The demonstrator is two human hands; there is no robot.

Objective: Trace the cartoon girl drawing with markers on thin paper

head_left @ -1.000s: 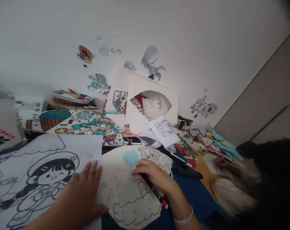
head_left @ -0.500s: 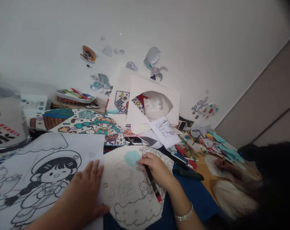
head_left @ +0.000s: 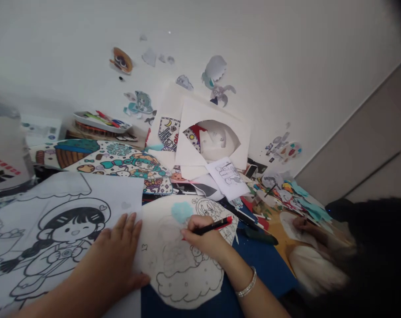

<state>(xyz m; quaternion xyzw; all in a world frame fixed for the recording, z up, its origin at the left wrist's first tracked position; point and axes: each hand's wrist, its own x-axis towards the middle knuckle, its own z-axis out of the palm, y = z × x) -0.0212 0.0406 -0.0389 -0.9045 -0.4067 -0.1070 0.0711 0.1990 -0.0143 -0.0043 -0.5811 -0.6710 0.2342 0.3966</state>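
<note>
A: Where's the pen?
B: The pen [head_left: 211, 226] is in the right hand [head_left: 203, 238], fingers curled closed around it, its red end pointing right. Fingers mostly hide the other end; I can't tell whether it touches the round paper [head_left: 172, 260] beneath.
A: Can that paper be read?
B: Partly. The right hand and wrist cover some of its drawing, and faint lines left of the hand are hard to make out.
A: And the left hand [head_left: 116, 249]?
B: Flat, open, gripping nothing, resting on the large sheet [head_left: 68, 238], which runs out of view to its left.
A: Any room?
B: Bare blue table [head_left: 263, 260] shows right of the right wrist.
A: Containers?
B: Beyond the left hand, a white tray [head_left: 103, 128] holds pens. Further left, a tub [head_left: 8, 150] is cut off, its contents unclear.
</note>
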